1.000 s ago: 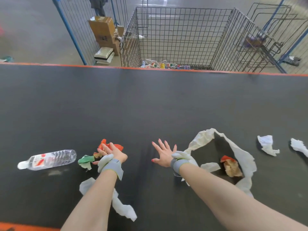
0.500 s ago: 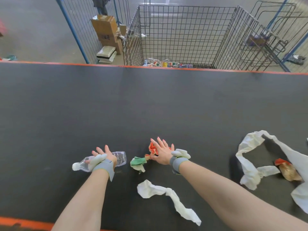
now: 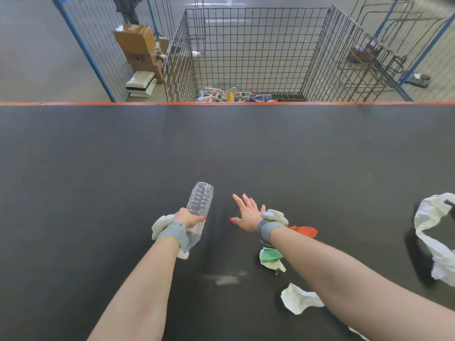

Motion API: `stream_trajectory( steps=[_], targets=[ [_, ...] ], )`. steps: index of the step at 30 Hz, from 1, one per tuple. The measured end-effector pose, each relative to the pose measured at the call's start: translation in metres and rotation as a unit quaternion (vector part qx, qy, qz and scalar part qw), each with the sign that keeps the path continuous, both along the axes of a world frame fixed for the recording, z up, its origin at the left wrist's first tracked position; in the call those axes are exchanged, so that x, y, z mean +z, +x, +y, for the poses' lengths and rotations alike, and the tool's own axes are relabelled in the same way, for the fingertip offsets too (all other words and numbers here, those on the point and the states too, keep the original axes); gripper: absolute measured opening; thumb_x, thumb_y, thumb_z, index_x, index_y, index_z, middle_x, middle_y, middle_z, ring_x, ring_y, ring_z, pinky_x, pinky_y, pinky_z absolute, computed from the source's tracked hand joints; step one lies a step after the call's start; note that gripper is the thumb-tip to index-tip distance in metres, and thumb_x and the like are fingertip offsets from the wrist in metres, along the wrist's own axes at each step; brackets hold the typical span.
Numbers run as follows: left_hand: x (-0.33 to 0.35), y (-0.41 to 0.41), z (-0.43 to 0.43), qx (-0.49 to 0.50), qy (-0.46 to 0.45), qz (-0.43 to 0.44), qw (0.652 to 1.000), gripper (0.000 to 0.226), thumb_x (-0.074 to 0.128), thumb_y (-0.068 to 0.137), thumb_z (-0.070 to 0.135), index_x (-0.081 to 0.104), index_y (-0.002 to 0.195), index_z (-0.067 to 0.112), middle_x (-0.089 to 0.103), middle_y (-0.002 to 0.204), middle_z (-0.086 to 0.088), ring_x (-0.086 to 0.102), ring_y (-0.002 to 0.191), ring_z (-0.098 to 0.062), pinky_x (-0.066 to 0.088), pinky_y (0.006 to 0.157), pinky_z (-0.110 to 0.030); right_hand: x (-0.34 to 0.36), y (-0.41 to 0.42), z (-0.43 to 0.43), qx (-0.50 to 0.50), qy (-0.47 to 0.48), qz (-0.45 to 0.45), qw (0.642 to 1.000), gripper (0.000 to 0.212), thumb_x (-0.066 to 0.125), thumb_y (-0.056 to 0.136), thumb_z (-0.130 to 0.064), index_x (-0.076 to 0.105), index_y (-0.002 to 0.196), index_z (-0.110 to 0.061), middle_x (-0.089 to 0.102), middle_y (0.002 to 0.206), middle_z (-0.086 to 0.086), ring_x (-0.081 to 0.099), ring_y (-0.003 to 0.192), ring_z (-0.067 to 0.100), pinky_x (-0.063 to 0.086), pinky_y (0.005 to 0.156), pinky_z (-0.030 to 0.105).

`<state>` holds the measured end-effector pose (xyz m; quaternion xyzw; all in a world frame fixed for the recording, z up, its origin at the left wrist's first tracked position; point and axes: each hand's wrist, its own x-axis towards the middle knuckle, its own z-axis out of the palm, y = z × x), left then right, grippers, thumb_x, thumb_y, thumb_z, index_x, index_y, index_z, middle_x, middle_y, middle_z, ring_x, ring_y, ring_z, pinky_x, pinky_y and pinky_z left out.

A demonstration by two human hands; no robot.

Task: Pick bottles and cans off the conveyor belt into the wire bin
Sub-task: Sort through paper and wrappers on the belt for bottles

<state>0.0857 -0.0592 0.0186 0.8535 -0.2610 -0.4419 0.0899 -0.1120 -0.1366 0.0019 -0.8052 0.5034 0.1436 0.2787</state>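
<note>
Above the belt (image 3: 98, 168), left hand (image 3: 189, 217) grips bottle (image 3: 200, 201), base forward.

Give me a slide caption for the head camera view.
Left hand grips clear bottle over the belt; wire bin beyond.

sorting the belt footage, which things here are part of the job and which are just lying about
Part of the job:
- clear bottle, held in left hand
- wire bin
- belt

Lying about:
- red scrap
- green scrap
- white paper
- plastic bag
- cardboard boxes
</note>
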Motion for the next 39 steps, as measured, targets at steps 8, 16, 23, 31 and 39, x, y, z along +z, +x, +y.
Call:
stream_trajectory(
  steps=[8,16,23,31,39],
  targets=[
    [0.030,-0.008,-0.125,0.120,-0.053,0.210,0.969,0.060,0.063,0.083,0.055,0.054,0.122,0.011,0.064,0.106,-0.012,0.064,0.084,-0.027,0.053,0.070,-0.037,0.013,0.005,-0.114,-0.034,-0.010,0.009,0.999,0.082,0.050,0.094,-0.048,-0.005,0.153,-0.038,-0.008,0.162,-0.001,-0.004,0.150,0.023,0.004,0.116,0.059],
    [0.105,0.038,-0.383,0.238,-0.182,0.384,0.873,0.086,0.050,0.086,0.064,0.017,0.150,0.016,0.024,0.155,-0.011,0.035,0.137,-0.034,0.052,0.088,-0.044,0.075,0.038,-0.325,-0.143,-0.116,-0.062,0.981,0.082,0.055,0.093,-0.044,0.001,0.154,-0.032,-0.004,0.162,0.006,-0.002,0.149,0.031,0.009,0.119,0.053],
    [0.067,0.046,-0.472,0.084,-0.230,0.328,0.912,0.085,0.048,0.087,0.064,0.015,0.153,0.022,0.019,0.159,-0.004,0.028,0.143,-0.027,0.029,0.113,-0.047,0.096,0.093,-0.405,-0.174,-0.151,-0.104,0.968,0.079,0.052,0.094,-0.042,0.004,0.154,-0.025,0.004,0.160,0.009,0.006,0.147,0.032,0.011,0.120,0.042],
    [0.038,0.025,-0.421,0.115,-0.172,0.312,0.927,0.096,0.048,0.085,0.067,-0.016,0.150,0.035,0.001,0.162,0.005,0.008,0.149,-0.021,0.016,0.118,-0.052,0.061,0.089,-0.363,-0.155,-0.072,-0.045,0.984,0.088,0.055,0.091,-0.050,-0.004,0.154,-0.031,-0.011,0.162,0.006,-0.006,0.149,0.032,0.008,0.120,0.049],
    [0.054,0.012,-0.351,0.094,-0.153,0.261,0.948,0.098,0.048,0.088,0.062,-0.023,0.148,0.030,0.013,0.160,-0.002,0.019,0.146,-0.024,0.024,0.114,-0.053,0.088,0.082,-0.312,-0.147,-0.070,-0.040,0.986,0.087,0.054,0.091,-0.051,-0.002,0.154,-0.032,-0.011,0.162,0.005,-0.004,0.149,0.031,0.010,0.120,0.048]
  ],
)
